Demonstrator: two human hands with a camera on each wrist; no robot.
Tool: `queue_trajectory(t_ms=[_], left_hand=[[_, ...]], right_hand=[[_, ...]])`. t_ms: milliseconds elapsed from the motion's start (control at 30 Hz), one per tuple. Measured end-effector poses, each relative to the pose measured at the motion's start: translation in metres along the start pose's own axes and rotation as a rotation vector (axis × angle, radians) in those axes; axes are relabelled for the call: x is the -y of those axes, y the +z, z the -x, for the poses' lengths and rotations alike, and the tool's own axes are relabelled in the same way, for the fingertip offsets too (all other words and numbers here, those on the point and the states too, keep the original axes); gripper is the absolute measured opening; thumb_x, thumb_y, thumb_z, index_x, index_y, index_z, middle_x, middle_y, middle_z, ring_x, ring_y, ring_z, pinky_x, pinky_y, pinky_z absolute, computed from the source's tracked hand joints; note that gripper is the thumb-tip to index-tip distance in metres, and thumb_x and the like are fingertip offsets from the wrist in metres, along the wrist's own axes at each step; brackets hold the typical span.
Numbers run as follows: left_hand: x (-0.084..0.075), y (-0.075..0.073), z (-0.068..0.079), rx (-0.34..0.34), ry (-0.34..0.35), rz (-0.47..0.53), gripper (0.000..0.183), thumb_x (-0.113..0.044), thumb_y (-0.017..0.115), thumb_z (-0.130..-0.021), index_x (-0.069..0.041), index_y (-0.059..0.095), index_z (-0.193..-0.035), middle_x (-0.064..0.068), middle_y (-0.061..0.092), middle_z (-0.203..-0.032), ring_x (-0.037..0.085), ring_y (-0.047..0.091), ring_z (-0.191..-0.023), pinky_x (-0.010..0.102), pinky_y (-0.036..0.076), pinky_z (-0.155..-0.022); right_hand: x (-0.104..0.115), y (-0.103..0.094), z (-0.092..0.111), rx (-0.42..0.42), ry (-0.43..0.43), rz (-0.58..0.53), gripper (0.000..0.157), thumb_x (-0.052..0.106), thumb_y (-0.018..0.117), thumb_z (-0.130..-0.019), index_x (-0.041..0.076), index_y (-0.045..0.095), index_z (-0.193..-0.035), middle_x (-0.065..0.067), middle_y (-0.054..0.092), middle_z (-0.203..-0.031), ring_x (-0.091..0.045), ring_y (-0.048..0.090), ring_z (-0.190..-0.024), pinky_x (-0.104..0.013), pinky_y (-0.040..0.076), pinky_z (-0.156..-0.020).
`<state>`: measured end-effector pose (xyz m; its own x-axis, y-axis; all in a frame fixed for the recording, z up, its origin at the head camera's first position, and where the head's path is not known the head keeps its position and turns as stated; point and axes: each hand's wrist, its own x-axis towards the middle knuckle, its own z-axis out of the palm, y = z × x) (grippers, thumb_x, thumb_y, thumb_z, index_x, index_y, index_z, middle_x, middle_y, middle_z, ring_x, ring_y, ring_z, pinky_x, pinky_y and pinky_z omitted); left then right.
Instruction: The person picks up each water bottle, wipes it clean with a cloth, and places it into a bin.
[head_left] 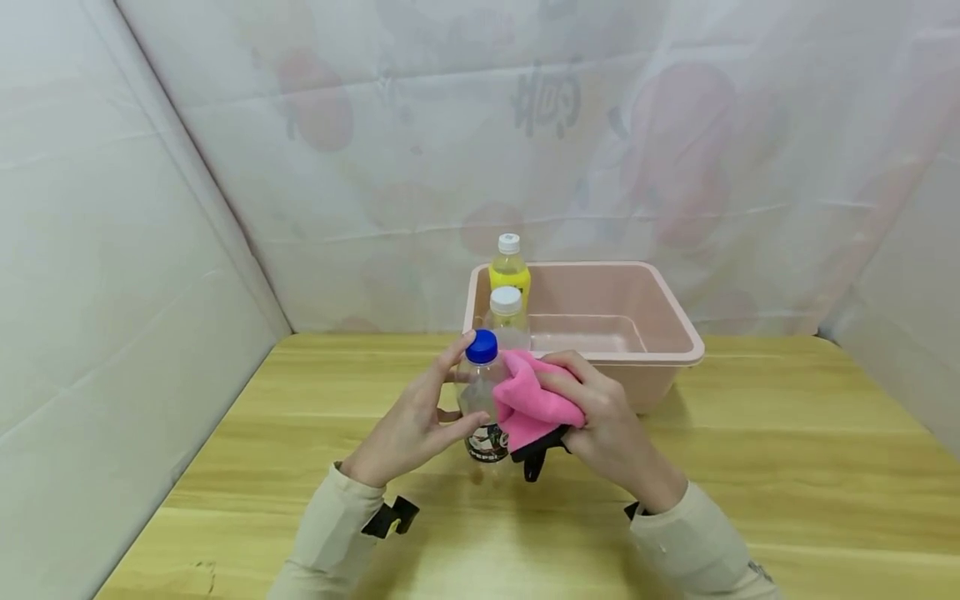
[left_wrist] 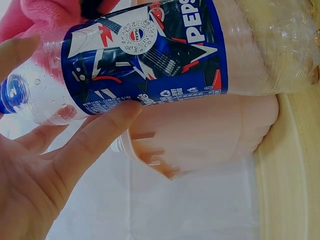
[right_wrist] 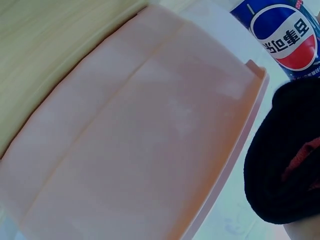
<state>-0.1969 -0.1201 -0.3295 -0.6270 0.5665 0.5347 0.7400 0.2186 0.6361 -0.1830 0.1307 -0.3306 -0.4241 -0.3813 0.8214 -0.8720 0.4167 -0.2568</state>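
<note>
My left hand (head_left: 412, 425) holds a clear plastic Pepsi bottle (left_wrist: 145, 55) with a blue cap (head_left: 482, 347), thumb and fingers around its sides. The bottle looks upright above the table in the head view, and its blue label shows in the left wrist view. In my right hand (head_left: 611, 417) is a bunched pink cloth (head_left: 536, 396), pressed against the bottle's right side near the neck. Black fabric (right_wrist: 272, 155) hangs beneath the pink cloth and fills the right edge of the right wrist view. Part of the bottle is hidden behind the cloth.
Just behind the hands stands a pale pink plastic bin (head_left: 645, 377) on the wooden table (head_left: 300, 467). At its left end are a yellow-labelled bottle (head_left: 512, 279) and another white-capped bottle (head_left: 506, 302), lower parts hidden. Pale fabric walls (head_left: 360, 167) enclose the table.
</note>
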Motion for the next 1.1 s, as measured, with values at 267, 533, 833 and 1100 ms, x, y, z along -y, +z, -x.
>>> queue_trajectory(t_ms=[267, 533, 833, 1100], left_hand=[[0.0, -0.001, -0.002, 0.003, 0.011, 0.005, 0.087, 0.001, 0.074, -0.091, -0.014, 0.02, -0.157, 0.023, 0.039, -0.151, 0.04, 0.06, -0.116, 0.023, 0.061, -0.066], [-0.001, 0.001, -0.003, -0.002, 0.034, -0.014, 0.088, 0.0, 0.075, -0.091, -0.014, 0.02, -0.157, 0.022, 0.039, -0.152, 0.037, 0.06, -0.116, 0.023, 0.06, -0.067], [-0.002, 0.0, -0.002, -0.007, 0.019, -0.02, 0.088, -0.001, 0.075, -0.091, -0.013, 0.02, -0.158, 0.022, 0.038, -0.153, 0.037, 0.06, -0.118, 0.023, 0.061, -0.067], [-0.004, -0.001, -0.001, -0.007, 0.011, -0.03, 0.089, -0.001, 0.076, -0.09, -0.014, 0.02, -0.158, 0.022, 0.041, -0.15, 0.037, 0.06, -0.117, 0.026, 0.061, -0.067]], right_hand=[[-0.006, 0.009, 0.012, 0.408, 0.085, 0.125, 0.049, -0.021, 0.057, -0.059, 0.01, 0.072, -0.094, -0.002, 0.061, -0.098, -0.015, 0.06, -0.076, -0.029, 0.056, -0.064], [-0.011, 0.026, 0.032, 0.752, 0.169, 0.225, 0.036, -0.015, 0.073, -0.066, 0.012, 0.075, -0.089, 0.002, 0.059, -0.086, -0.014, 0.058, -0.069, -0.03, 0.05, -0.058], [-0.013, 0.022, 0.029, 0.734, 0.167, 0.206, 0.041, -0.015, 0.07, -0.065, 0.014, 0.075, -0.093, 0.003, 0.06, -0.088, -0.014, 0.058, -0.071, -0.032, 0.051, -0.059], [-0.009, 0.004, 0.013, 0.499, 0.122, 0.11, 0.048, -0.016, 0.064, -0.066, 0.013, 0.076, -0.102, 0.001, 0.063, -0.095, -0.013, 0.06, -0.073, -0.029, 0.054, -0.062]])
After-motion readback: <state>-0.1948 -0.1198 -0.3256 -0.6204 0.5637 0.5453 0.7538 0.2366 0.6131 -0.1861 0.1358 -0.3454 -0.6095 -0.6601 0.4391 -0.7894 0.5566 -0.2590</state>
